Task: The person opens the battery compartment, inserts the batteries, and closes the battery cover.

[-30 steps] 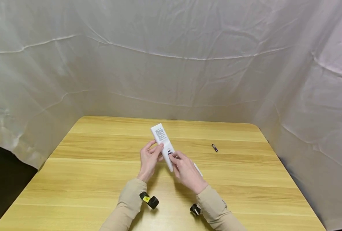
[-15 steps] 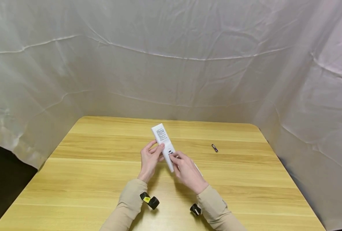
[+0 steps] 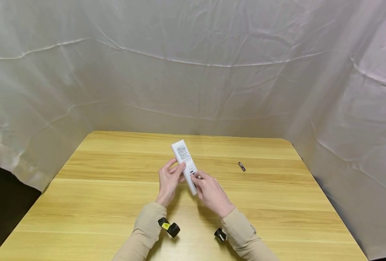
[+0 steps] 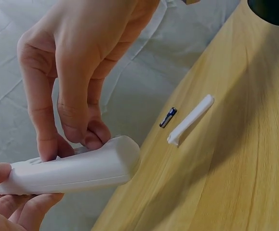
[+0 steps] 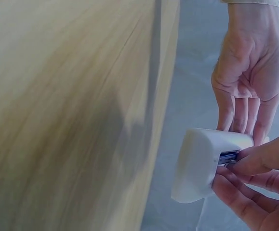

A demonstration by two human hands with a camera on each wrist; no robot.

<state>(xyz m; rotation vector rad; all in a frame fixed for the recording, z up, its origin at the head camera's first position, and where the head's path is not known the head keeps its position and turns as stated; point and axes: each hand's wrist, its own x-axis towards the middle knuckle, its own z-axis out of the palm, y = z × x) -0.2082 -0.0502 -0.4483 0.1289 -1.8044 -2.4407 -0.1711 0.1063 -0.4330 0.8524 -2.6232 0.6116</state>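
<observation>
- As I see it, the white remote control [image 3: 185, 156] is held above the table [image 3: 98, 210], mid-scene, back up, far end angled left.
- Left hand [image 3: 167, 183]: grips its left edge, thumb on top, fingers underneath.
- Right hand [image 3: 212, 194]: fingers bent, tips at the battery bay [image 5: 227, 157]; can't tell if they pinch anything.
- Likely light, stiff, slightly slick plastic. I'd hold the side edges, clear of the bay.

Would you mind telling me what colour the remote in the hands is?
The remote is white, shown best in the left wrist view.
</observation>
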